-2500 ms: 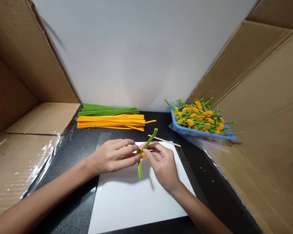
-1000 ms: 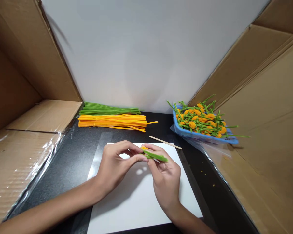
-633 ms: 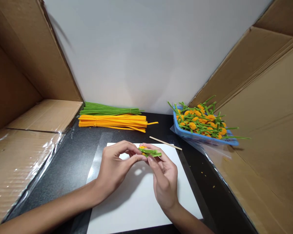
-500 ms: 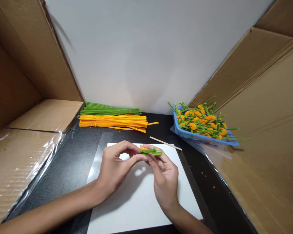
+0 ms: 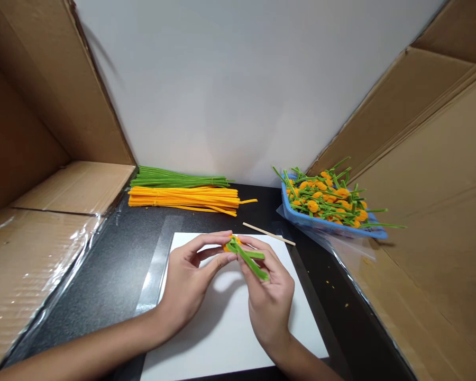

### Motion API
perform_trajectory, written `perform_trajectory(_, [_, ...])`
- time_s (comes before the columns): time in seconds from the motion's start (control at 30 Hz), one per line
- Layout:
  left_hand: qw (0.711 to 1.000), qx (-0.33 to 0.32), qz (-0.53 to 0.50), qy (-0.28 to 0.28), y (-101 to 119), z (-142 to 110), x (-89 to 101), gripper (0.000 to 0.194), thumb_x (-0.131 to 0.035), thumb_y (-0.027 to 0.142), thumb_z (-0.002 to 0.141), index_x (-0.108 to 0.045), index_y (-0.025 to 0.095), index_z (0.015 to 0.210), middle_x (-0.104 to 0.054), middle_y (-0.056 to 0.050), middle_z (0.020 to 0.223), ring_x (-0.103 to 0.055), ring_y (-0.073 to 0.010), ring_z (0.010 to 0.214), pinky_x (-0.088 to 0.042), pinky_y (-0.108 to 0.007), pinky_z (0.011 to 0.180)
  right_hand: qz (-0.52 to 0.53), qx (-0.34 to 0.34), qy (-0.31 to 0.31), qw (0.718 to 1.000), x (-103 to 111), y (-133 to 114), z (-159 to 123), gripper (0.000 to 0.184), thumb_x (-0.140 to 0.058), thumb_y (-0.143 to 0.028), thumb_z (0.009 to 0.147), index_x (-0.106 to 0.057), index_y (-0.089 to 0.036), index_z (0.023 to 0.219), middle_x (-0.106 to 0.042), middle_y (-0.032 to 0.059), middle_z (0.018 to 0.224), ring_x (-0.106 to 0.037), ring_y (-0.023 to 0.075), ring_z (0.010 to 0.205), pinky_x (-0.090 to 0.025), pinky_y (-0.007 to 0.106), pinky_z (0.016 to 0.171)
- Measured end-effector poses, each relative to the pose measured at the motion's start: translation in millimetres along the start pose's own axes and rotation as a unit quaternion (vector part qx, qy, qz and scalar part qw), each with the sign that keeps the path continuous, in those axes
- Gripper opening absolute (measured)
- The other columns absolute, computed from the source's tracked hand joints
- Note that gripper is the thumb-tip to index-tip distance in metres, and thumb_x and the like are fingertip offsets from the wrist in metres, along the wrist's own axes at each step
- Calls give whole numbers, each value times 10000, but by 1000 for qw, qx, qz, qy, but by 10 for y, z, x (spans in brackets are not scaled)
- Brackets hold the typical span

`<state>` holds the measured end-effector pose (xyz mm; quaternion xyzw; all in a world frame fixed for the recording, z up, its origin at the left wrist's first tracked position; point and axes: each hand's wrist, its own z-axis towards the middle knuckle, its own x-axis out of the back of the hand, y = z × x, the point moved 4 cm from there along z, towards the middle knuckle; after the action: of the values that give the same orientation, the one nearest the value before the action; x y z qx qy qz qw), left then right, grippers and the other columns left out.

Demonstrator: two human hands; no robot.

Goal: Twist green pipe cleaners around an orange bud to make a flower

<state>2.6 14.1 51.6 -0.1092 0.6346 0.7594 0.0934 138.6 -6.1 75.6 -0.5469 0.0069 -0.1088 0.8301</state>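
The person's left hand and right hand were bare, with long, slender fingers. Narrow wrists led into thin, smooth forearms, equally bare as far as they showed; the nails were too small to make out clearly.

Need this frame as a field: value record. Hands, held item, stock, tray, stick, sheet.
left hand: fingertips on held piece, orange end
right hand: fingers on same piece
held: orange head, two green ends pointing right
stock: green bundle behind orange bundle
tray: blue tray, heaped with orange-and-green pieces
stick: by sheet's far edge
sheet: white sheet, below hands
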Motion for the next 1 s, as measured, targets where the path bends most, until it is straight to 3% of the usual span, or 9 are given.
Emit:
perform_trajectory(0.33, [999,13,-28,-7,22,54,7,106,-806,225,715,-752,190,800,-764,-41,982,-717,-164,954,-570,-214,887,-51,74,-37,995,52,-55,39,139,-659,-122,861,-717,-229,929,-678,38,928,-655,155,893,-538,257,776])
perform_trajectory(0.57, [999,32,-23,-14,50,71,17,66,-804,178,692,-758,186,739,-769,-55,940,-726,-181,923,-581,-238,866,-62,37,-32,997,79,4,63,103,-644,-162,889,-714,-237,899,-670,18,883,-653,155,849,-527,266,750])
perform_trajectory(0.8, [1000,7,-7,-26,53,65,37,65,-801,156,690,-775,203,728,-771,-48,914,-728,-182,906,-584,-235,842,-19,1,-22,1000,58,26,48,72,-664,-191,881,-724,-227,900,-668,25,871,-656,155,824,-529,258,734])
perform_trajectory(0.9, [999,9,-18,-26,57,93,48,64,-803,159,690,-774,203,726,-771,-48,912,-728,-185,906,-586,-244,845,-8,-3,-54,999,72,16,103,126,-661,-206,882,-730,-240,981,-658,40,918,-653,167,870,-535,267,753])
perform_trajectory(1.0, [998,30,-44,-33,42,173,68,60,-807,175,693,-769,202,730,-770,-48,930,-729,-183,901,-590,-251,835,47,-9,-150,988,93,22,205,236,-622,-314,907,-722,-234,1105,-611,64,955,-634,188,893,-545,300,752])
